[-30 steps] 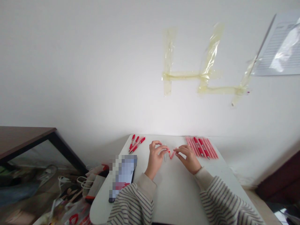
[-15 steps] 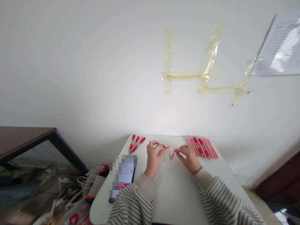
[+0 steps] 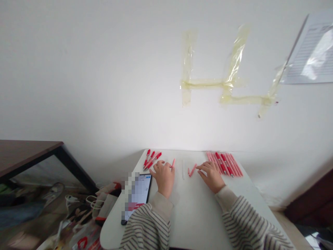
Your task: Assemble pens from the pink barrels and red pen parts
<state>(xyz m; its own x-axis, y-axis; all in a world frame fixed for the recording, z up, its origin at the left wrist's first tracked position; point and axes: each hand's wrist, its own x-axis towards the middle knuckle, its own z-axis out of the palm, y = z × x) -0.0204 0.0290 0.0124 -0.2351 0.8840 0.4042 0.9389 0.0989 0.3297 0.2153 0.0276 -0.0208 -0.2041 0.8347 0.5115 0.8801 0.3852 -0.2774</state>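
Observation:
My left hand (image 3: 163, 175) rests on the white table (image 3: 192, 211), fingers curled, with a short pink pen piece (image 3: 173, 163) at its fingertips; whether it grips the piece I cannot make out. It lies just right of a few red pens (image 3: 151, 159). My right hand (image 3: 212, 174) lies on the table with its fingers spread, next to a pink pen part (image 3: 193, 169) and a thin white refill (image 3: 183, 168). A row of several pink and red pen barrels (image 3: 225, 163) lies just beyond and right of that hand.
A phone (image 3: 138, 194) with a lit screen lies at the table's left edge. A dark table (image 3: 28, 156) and floor clutter with bags (image 3: 85, 215) are to the left. Tape strips (image 3: 223, 83) and a paper sheet (image 3: 312, 55) hang on the wall.
My left hand moved left from the middle toward the red pens, carrying a pink piece. The white refill and pink part now lie free between the hands. The phone screen lit up.

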